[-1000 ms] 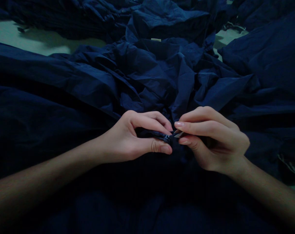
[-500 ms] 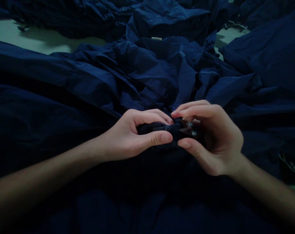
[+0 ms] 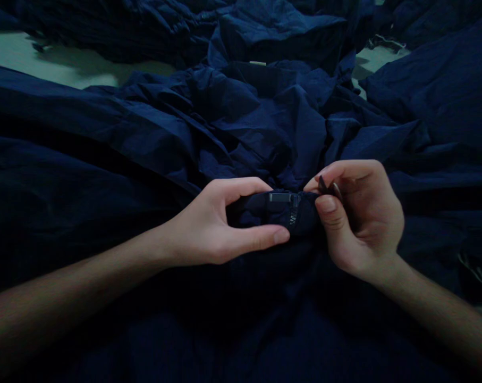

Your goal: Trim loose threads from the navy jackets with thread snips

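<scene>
Your left hand [image 3: 212, 226], thumb and fingers parted around bunched navy cloth [image 3: 251, 210], frames the zip pull [image 3: 279, 197] lying crosswise, nearer it than your right hand [image 3: 370, 226], curled with a small dark pointed tool [image 3: 324, 186] between its fingers.

Zipper [image 3: 293, 210] lies between the hands [image 3: 220, 226], on fabric [image 3: 260, 138].

There are two hands [image 3: 220, 229], one zipper [image 3: 292, 215], one zipper pull [image 3: 279, 197], one pair of snips [image 3: 323, 186] and one pale label [image 3: 258, 63].
</scene>
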{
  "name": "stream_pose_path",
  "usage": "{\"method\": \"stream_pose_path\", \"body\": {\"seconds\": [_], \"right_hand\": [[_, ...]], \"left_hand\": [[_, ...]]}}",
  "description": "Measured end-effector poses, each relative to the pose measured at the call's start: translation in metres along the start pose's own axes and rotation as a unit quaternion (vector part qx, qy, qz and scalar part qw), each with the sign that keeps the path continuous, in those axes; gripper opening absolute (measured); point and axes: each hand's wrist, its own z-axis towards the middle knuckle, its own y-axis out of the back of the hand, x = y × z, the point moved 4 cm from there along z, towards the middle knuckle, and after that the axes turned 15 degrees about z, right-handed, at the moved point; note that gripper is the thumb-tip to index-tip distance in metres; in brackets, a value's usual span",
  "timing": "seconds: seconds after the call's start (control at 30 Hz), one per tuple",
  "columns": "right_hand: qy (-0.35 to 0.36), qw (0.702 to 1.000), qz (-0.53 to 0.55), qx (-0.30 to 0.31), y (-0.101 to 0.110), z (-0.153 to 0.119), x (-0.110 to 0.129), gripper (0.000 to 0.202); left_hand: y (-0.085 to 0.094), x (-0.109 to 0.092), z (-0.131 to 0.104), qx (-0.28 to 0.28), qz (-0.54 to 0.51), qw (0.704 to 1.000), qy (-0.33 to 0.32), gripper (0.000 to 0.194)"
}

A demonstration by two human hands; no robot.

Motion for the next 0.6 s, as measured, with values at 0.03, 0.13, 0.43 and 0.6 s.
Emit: {"method": "stream_pose_path", "body": {"seconds": [0.03, 0.13, 0.43, 0.6], "right_hand": [[0.006, 1.000, -0.001, 0.004, 0.001, 0.000, 0.001, 0.015], [0.022, 0.996, -0.016, 0.084, 0.000, 0.002, 0.006, 0.031], [0.171, 0.946, -0.180, 0.207, 0.001, -0.003, 0.016, 0.015], [0.162, 0.951, -0.161, 0.206, 0.004, -0.005, 0.020, 0.013]], "left_hand": [[0.000, -0.004, -0.002, -0.028, 0.035, 0.998, -0.054, 0.020], [0.004, -0.017, -0.012, -0.159, 0.178, 0.948, -0.208, 0.019], [0.013, -0.025, -0.036, -0.138, 0.266, 0.913, -0.276, 0.022], [0.017, -0.026, -0.038, -0.112, 0.303, 0.907, -0.271, 0.023]]}}
